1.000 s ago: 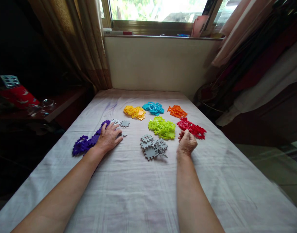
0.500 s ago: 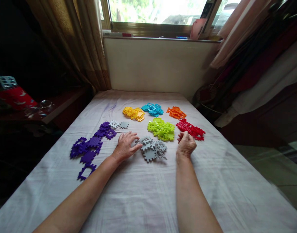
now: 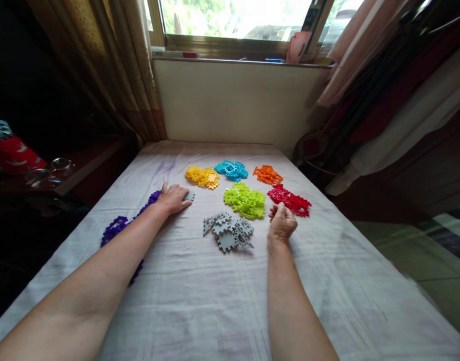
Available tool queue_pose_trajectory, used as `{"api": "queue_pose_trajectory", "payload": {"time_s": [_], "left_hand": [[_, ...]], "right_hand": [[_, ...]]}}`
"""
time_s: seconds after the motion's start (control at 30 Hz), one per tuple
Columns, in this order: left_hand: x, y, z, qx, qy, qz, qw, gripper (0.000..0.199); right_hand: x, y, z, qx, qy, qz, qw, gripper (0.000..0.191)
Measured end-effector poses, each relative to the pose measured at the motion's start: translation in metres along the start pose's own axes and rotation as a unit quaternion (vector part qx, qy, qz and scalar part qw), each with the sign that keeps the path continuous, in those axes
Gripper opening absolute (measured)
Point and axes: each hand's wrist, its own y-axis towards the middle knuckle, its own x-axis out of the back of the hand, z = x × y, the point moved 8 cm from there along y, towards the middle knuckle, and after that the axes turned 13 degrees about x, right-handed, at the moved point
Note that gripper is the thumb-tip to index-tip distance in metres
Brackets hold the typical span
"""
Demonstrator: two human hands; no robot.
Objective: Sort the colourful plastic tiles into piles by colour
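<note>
- Here, in the head view, I see the left hand (image 3: pixel 172 198) stretched across the pale sheet (image 3: pixel 214 311), palm down, at the far end of the purple pieces (image 3: pixel 115 229). Its thumb stands apart from the fingers, and a flat grey piece (image 3: pixel 190 196) sticks out beside them; I cannot tell whether they pinch it or only rest there.
- The left forearm crosses over the purple pieces, so much of that cluster is hidden from me.
- The right hand (image 3: pixel 282 220) has its fingers curled in together, the wrist low on the sheet. I cannot tell whether anything is tucked inside, nor whether it touches the red pieces (image 3: pixel 290 200) just beyond it.
- Between the two hands, nearer the person, lies the grey pile (image 3: pixel 227 233), its notched tiles heaped at different angles.
- Just behind it sits the lime-green pile (image 3: pixel 245 201), left of the red one.
- Along the far row are the yellow pile (image 3: pixel 202 177), the blue pile (image 3: pixel 231 170) close beside it, and the orange pile (image 3: pixel 268 175) a little apart on the right.
- Beyond, a window (image 3: pixel 233 17) lets in bright daylight, with a curtain (image 3: pixel 128 70) hanging to its left.
</note>
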Motion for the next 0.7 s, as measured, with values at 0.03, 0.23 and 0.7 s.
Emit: {"api": "queue_pose_trajectory", "payload": {"time_s": [0.03, 0.23, 0.7], "left_hand": [[0.001, 0.000, -0.001, -0.001, -0.005, -0.003, 1.000, 0.038], [-0.002, -0.018, -0.024, -0.011, -0.071, -0.012, 0.997, 0.043], [-0.017, -0.064, -0.075, -0.092, -0.189, 0.021, 0.977, 0.042]], "right_hand": [[0.000, 0.000, 0.000, 0.001, -0.002, 0.000, 1.000, 0.045], [0.000, 0.000, -0.002, -0.017, 0.021, -0.015, 1.000, 0.040], [-0.001, 0.000, -0.001, -0.007, 0.009, -0.002, 1.000, 0.044]]}}
